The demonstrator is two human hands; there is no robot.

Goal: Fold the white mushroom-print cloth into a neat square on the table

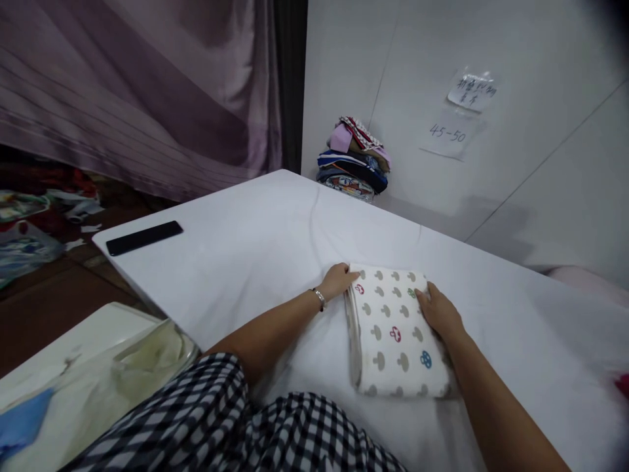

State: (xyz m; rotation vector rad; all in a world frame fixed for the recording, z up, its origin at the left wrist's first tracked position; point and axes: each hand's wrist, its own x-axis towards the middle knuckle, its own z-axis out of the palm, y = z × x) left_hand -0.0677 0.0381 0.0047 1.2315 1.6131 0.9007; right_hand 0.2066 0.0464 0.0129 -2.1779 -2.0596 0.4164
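A folded white cloth [390, 331] printed with mushrooms, mostly grey with a few in red, green and blue, lies on the white-covered table [236, 262]. At its far left corner my left hand [339, 280] grips the edge, thumb on top and fingers curled round the side. My right hand [439, 311] holds the opposite edge near the far right corner, its thumb over the top layer. The fingers under both edges are partly hidden. The folded stack is several layers thick on its left side.
A black phone-like slab [145, 238] lies at the table's left corner. Beyond the far edge stands a pile of folded clothes [354, 160] against the wall. A whitish chair [113, 328] with cloth on it is at the lower left. Paper notes [447, 134] hang on the wall.
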